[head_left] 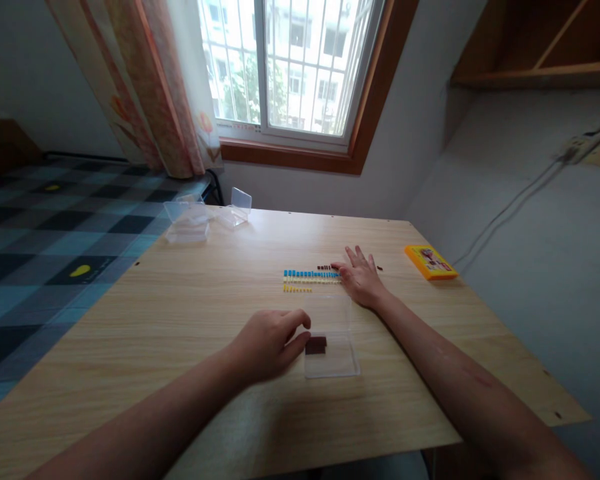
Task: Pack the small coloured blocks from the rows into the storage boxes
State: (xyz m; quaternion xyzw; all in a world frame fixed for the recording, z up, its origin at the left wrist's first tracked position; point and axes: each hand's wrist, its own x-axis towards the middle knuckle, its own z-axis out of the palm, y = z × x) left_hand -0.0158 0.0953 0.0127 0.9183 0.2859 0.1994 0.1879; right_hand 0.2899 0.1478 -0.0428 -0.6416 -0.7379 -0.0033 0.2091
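My left hand [273,340] hovers at the left edge of an opened clear plastic box [337,363], thumb and index finger apart. Its thumb tip is right beside dark brown small blocks [316,345] in the box; whether they touch, I cannot tell. Farther up the table, my right hand [363,279] has its fingers spread, with a fingertip at a short row of small dark brown pieces [324,267]. Below that row run lines of blue pieces [305,273], pale cream pieces [307,281] and yellow pieces [296,289]. My right hand covers the right ends of some rows.
Several clear plastic boxes [187,231] with raised lids stand at the table's far left corner. A yellow-orange box [431,262] lies near the right edge. One dark piece [379,268] sits right of my right hand. A bed with checked cover [80,247] adjoins the left.
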